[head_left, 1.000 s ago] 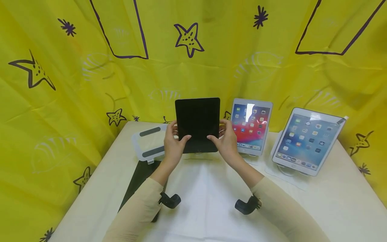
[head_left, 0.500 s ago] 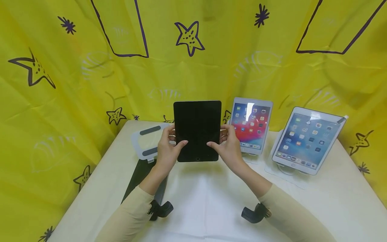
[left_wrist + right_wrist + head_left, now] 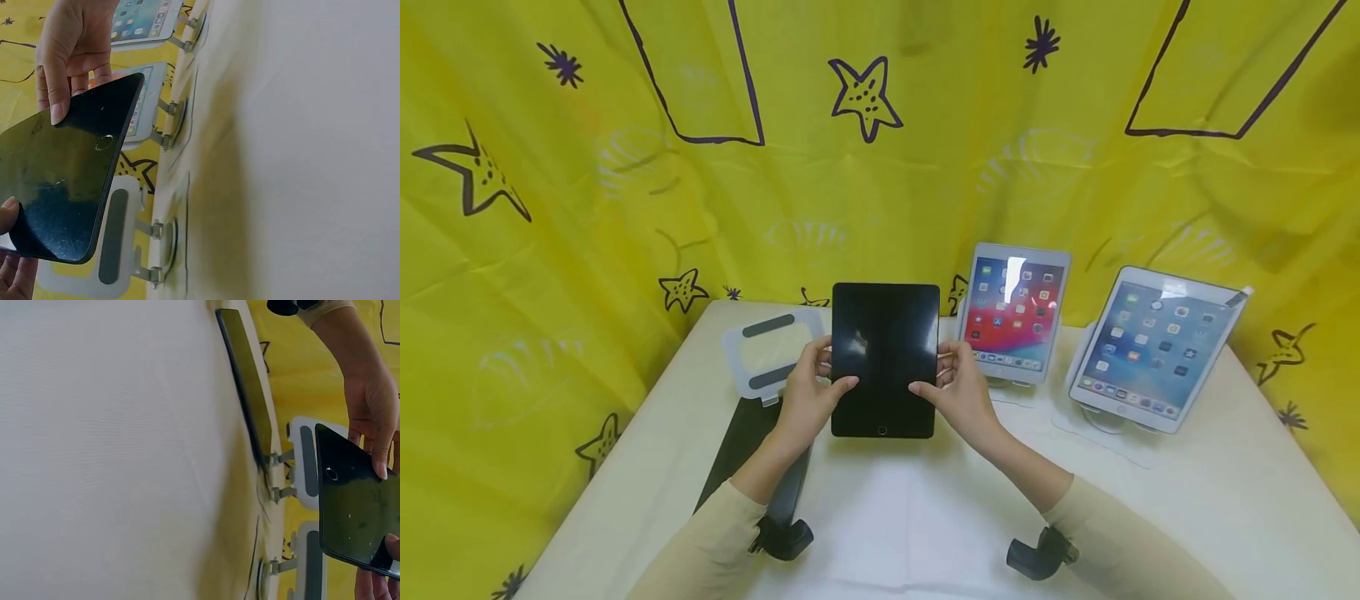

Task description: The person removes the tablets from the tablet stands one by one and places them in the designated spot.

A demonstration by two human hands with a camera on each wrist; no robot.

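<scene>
A black tablet [image 3: 883,362], its screen dark and its round home button at the bottom, is held upright above the white table. My left hand [image 3: 808,392] grips its left edge, thumb on the front and fingers behind. On the opposite edge my right hand [image 3: 958,392] holds it the same way. Both wrist views show the tablet tilted, with smudges and reflections on the glass. Behind it, a white stand with grey pads [image 3: 115,231] bears nothing in the left wrist view; the tablet hides this stand in the head view.
Left of the tablet stands another bare stand [image 3: 772,377]. A flat dark slab [image 3: 733,446] lies before it, partly under my left forearm. To the right, a white tablet [image 3: 1015,312] with a red-blue screen and another white tablet [image 3: 1157,350] lean on stands. A yellow curtain [image 3: 880,192] hangs behind.
The black tablet has come down and toward me, away from the back of the table. Both hands have moved with it, keeping their grip on its sides.
</scene>
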